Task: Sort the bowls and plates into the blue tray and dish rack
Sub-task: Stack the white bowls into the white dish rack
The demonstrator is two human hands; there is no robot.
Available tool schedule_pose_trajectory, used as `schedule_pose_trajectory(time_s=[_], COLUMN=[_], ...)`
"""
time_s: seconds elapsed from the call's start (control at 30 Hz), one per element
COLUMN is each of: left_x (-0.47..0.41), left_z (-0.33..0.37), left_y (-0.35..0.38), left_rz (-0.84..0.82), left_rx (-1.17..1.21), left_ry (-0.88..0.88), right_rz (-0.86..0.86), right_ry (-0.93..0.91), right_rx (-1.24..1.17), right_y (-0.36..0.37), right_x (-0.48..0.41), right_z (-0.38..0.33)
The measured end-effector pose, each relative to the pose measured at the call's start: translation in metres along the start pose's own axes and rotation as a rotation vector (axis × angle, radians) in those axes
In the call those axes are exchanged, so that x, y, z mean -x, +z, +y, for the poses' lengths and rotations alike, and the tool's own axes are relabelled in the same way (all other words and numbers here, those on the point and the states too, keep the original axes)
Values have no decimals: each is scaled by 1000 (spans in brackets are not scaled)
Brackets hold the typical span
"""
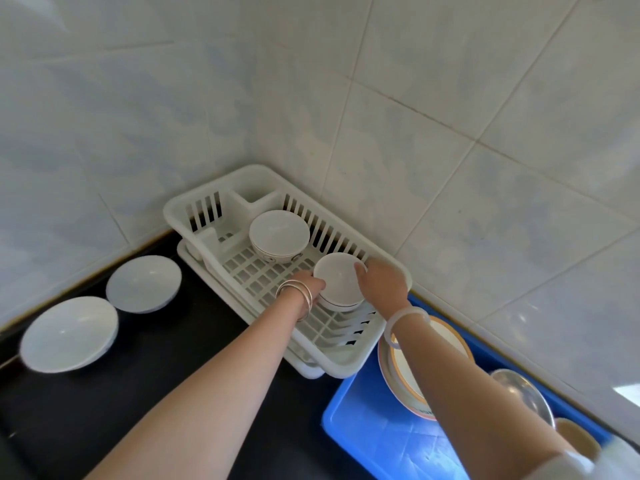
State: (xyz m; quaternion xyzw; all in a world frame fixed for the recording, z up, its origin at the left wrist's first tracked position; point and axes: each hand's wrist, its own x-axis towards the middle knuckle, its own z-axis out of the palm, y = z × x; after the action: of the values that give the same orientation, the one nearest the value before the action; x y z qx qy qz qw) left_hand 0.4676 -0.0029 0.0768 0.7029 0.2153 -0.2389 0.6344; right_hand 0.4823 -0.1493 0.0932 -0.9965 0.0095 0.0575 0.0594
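Both grips on the near bowl stack (337,278), inside the white dish rack (172,213), over the right-front part of its slatted floor. Left grip (309,283): fingers curled against the stack's left side, gripping it. Thin metal bangles (295,295) on that wrist. Right grip (382,280): thumb hooked over the rim, fingers round the far right side, also gripping. Pale bangle (405,323) on that wrist. Looks like two nested white bowls with a dark line near the foot. Cannot tell whether resting on the rack floor or held just above it.

Far bowl stack (279,233) also in the rack, behind and left of the near one, apart from it, upright, just beside the solid corner compartment.

Rack pushed into the corner of the tiled wall (415,98) on the black counter (173,375), sitting on a white drain tray (183,252).

Left of the rack, on the counter: two white shallow bowls, one nearer the wall (143,284), one nearer the camera (69,334). Just beside each other, both upright, no grip on either.

Right of the rack: blue tray (374,445), close against the rack's near corner; cannot tell if touching. In the tray: cream plates with an orange rim (445,336), stacked, partly hidden under the right forearm. Steel bowl (519,393) to their right. Beige cup (576,439) at the frame edge, mostly hidden.
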Motion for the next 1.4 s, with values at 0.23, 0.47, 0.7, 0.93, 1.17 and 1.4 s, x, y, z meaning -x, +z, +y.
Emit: schedule_pose_trajectory(time_s=[0.23,0.47,0.7,0.93,1.17,1.4], left_x=[25,82,125,115,100,90], left_z=[12,-21,-90,-146,-176,-192], left_y=[-28,-100,-169,-233,-258,-269], left_rz=[31,370,796,983,1010,987], left_rx=[106,-139,-157,-177,26,249], left_ry=[39,307,291,98,-25,-41], right_rz=[46,-68,-317,-476,-549,-500], right_ry=[34,-114,-112,-12,79,187], right_rx=[-582,-896,-957,-843,-831,-1054], right_y=[-24,-27,29,82,101,105], right_x=[22,67,80,59,37,34], right_z=[-30,-108,-194,-257,-291,-296])
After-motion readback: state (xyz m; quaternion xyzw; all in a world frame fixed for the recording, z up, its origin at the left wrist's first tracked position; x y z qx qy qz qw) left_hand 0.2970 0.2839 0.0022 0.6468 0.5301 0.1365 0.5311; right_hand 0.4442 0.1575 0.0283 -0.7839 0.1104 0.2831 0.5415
